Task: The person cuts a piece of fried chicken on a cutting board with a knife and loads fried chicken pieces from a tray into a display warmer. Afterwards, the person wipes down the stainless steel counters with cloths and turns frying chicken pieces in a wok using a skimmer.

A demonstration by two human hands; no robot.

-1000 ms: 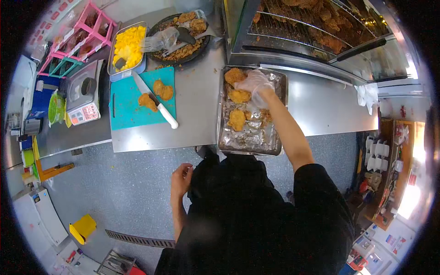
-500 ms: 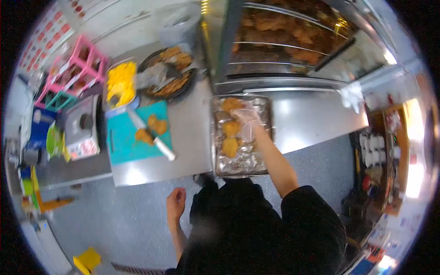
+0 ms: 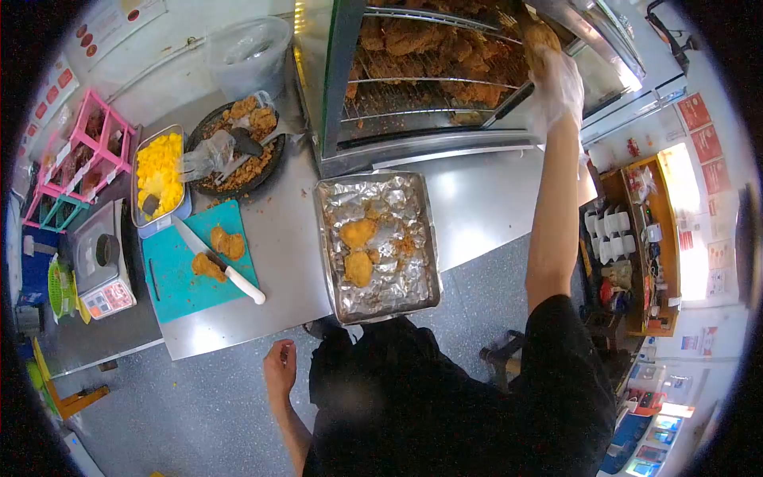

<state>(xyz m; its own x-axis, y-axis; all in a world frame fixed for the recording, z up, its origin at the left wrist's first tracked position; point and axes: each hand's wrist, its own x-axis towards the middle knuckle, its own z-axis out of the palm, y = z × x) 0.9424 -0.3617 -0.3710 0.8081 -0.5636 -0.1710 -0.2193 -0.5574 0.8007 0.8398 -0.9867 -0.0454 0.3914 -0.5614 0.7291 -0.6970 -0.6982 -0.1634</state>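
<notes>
My right hand point(image 3: 559, 87), in a clear plastic glove, reaches up to the heated display cabinet point(image 3: 322, 87) and is closed on a piece of fried chicken point(image 3: 540, 36). More fried chicken point(image 3: 421, 36) lies on the wire racks inside. Below the cabinet is a foil-lined metal tray point(image 3: 381, 306) with two breaded pieces point(image 3: 358, 269) and crumbs. My left hand point(image 3: 280, 367) hangs beside my body, bare, with its fingers curled in and nothing seen in them.
A teal cutting board point(image 3: 179, 274) carries a white-handled knife point(image 3: 242, 282) and cut chicken pieces point(image 3: 228, 242). Behind it are a container of yellow chunks point(image 3: 159, 171) and a black pan point(image 3: 270, 171) of crumbs. A scale point(image 3: 107, 274) and pink rack point(image 3: 95, 135) stand left.
My right hand has gone from the tray up to the cabinet, carrying a fried chicken piece. The tray now holds two pieces rather than three. My left hand stays low at my side.
</notes>
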